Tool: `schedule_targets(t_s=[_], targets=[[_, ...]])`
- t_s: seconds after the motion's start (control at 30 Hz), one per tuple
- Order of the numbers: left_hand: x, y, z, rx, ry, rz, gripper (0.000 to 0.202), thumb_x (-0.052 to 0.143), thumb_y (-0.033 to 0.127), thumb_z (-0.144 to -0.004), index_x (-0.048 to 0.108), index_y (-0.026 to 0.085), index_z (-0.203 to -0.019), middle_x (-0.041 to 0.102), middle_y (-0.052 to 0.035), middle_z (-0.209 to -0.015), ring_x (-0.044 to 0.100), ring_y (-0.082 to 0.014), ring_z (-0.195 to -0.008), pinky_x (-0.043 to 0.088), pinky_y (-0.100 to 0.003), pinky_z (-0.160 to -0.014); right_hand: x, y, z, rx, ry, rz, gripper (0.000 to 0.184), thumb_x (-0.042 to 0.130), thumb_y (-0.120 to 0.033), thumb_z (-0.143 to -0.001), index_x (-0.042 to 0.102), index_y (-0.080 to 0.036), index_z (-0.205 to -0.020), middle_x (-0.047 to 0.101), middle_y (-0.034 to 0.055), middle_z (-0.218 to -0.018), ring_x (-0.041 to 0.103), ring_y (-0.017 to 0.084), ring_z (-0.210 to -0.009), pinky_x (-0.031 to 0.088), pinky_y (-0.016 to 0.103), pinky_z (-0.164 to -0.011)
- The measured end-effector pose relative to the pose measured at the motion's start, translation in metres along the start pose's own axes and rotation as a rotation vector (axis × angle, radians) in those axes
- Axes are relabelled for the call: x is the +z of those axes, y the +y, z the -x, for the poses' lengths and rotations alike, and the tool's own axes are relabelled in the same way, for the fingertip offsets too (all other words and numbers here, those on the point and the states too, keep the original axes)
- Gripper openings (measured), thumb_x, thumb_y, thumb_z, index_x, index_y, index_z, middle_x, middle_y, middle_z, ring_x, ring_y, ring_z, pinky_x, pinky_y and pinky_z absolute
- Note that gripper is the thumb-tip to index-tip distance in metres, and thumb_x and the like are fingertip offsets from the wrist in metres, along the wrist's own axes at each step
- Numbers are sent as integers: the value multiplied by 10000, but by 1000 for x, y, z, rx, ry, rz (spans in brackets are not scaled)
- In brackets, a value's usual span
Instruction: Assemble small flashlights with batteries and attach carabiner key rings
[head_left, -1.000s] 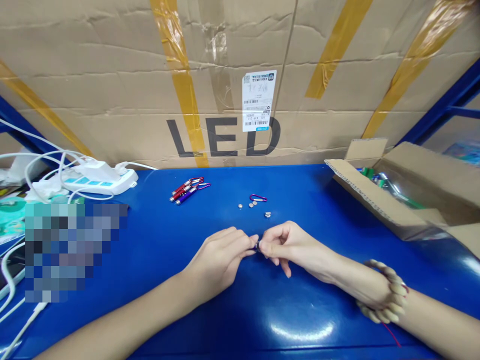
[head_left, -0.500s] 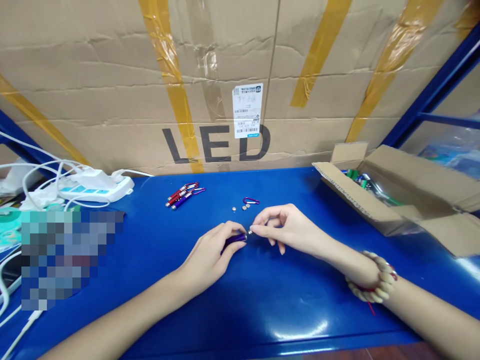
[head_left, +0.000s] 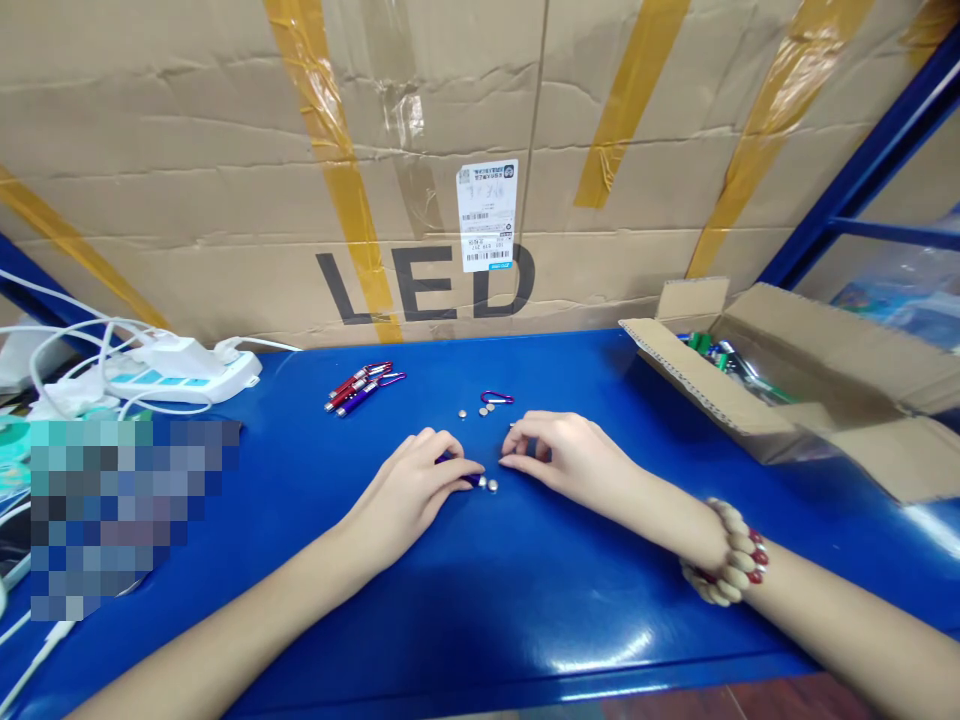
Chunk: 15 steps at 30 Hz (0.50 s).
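Note:
My left hand [head_left: 420,478] is closed around a small purple flashlight [head_left: 471,480], whose silver end points right and is partly hidden by the fingers. Just off that end a silver button cell [head_left: 493,486] lies on the blue table. My right hand [head_left: 559,447] hovers to the right of it, thumb and curled fingers a little apart. A tiny pale bit shows by its fingertips, too small to name. Behind the hands are several more button cells [head_left: 484,411] and a purple carabiner [head_left: 497,398].
Red and purple flashlights [head_left: 360,388] with carabiners lie at the back left. A white power strip [head_left: 225,378] with tangled cables stands further left. An open cardboard box [head_left: 739,415] holding small parts is at the right. A large carton [head_left: 431,120] walls off the back.
My right hand has drawn slightly away from the flashlight, its pinch loosened. A button cell now rests by the flashlight's end. My left hand has turned the flashlight end downward.

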<state>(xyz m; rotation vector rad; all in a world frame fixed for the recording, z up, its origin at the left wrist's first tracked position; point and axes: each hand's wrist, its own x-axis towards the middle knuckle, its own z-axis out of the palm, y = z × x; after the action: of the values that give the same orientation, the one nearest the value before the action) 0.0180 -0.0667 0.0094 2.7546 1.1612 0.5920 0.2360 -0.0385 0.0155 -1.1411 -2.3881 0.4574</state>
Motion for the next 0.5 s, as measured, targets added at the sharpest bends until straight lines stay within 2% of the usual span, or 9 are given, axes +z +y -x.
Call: schedule_targets(t_s=[0.13,0.27,0.37,0.43,0.5], targets=[[-3,-3,-1,17,24,-54,230,450,187,-892,630,220,-1032,581,-45,-902,481,-173,-783,367,-301,-692,1,6,0,-18,16,71,74,577,-268,-807,627,-222,-836,641,-18,-845,563,80,-629,384,191,-565],[-4,-7,-2,1,38,-89,211,464,230,-888,634,232,-1013,598,-35,-883,495,-178,-789,366,-297,-693,-7,1,-3,-17,81,123,128,564,-312,-817,638,-227,-878,645,-5,-881,558,78,-611,383,195,-556],[-2,-11,-2,-48,84,-87,216,454,306,-891,629,231,-993,620,-26,-865,523,-182,-795,375,-308,-716,-32,-4,-7,-1,310,127,185,548,-366,-820,643,-216,-876,647,-2,-828,546,77,-578,405,200,-564],[1,-14,-3,-64,109,-80,227,457,345,-881,628,237,-984,631,-22,-855,546,-188,-801,388,-312,-722,-60,1,-6,58,522,107,199,537,-339,-824,630,-194,-923,649,3,-777,560,82,-576,431,202,-583],[5,-16,-5,-77,130,-69,241,458,371,-870,632,238,-967,637,-23,-847,564,-193,-799,407,-313,-725,-93,15,1,174,648,130,227,552,-267,-805,603,-169,-1005,650,10,-738,589,97,-594,447,206,-582]])
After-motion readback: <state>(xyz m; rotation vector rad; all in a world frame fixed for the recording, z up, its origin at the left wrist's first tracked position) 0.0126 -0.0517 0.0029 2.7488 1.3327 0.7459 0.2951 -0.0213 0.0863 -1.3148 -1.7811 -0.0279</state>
